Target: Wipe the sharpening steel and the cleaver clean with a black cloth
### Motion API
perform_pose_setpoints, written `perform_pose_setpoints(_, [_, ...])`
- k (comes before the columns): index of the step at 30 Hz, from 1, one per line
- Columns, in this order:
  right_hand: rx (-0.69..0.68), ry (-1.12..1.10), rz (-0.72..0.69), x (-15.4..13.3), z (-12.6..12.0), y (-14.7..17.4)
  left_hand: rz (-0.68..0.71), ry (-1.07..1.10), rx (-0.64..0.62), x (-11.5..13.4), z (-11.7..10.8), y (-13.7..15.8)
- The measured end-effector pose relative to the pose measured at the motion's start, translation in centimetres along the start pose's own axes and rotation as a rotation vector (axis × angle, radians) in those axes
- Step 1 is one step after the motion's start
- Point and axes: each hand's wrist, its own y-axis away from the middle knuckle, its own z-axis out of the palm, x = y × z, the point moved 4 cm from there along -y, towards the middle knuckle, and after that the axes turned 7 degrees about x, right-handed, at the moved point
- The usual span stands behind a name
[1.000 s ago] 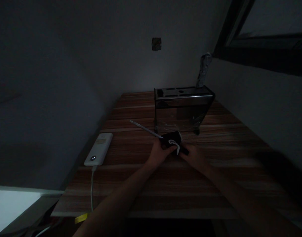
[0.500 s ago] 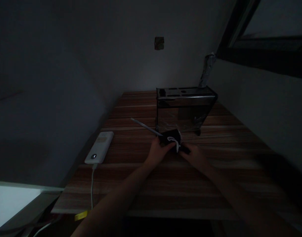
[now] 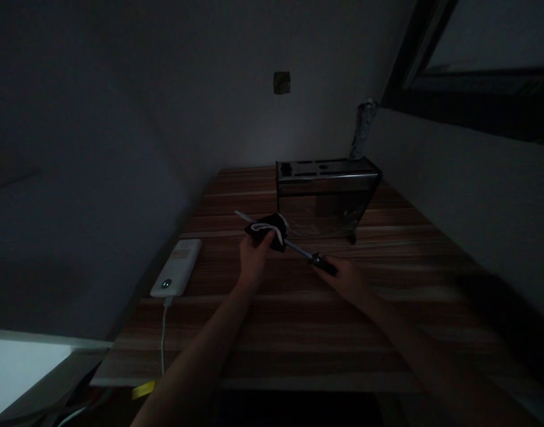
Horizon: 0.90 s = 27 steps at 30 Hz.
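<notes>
Hands [image 3: 252, 256] apart along the rod [image 3: 299, 249], left one farther forward.

Thin straight rod [image 3: 298, 249], pale grey, metallic look, dark handle [image 3: 327, 265] at near-right end, gripped. Runs diagonally, tip pointing far-left, roughly mid-view. Cloth [image 3: 274, 220], black with a white folded edge, bunched around the rod on the tip half, also gripped. Short bit of rod sticks out past the cloth at the tip; longer bare stretch shows between cloth and handle. Cloth and handle are apart. Too dark to read surface condition.
</notes>
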Motion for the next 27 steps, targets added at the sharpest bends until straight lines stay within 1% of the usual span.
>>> perform_pose_setpoints(6, [-0.037,0.004,-0.017,0.0,0.2,0.0,0.048,0.146,0.127,-0.3,-1.4,-1.9])
perform_pose_setpoints(11, [-0.042,0.037,-0.022,-0.1,0.3,0.0,0.073,0.214,0.243,-0.6,-2.6,-3.1])
perform_pose_setpoints(17, [-0.050,0.083,-0.033,0.1,0.4,0.0,0.083,0.269,0.267,-0.2,-3.2,-3.5])
perform_pose_setpoints(23, [-0.050,0.125,-0.038,0.2,0.5,0.0,0.000,0.374,0.284,-0.4,-3.2,-3.5])
perform_pose_setpoints(27, [-0.055,0.126,-0.045,0.2,0.5,0.1,-0.012,0.390,0.269,-0.3,-2.9,-3.2])
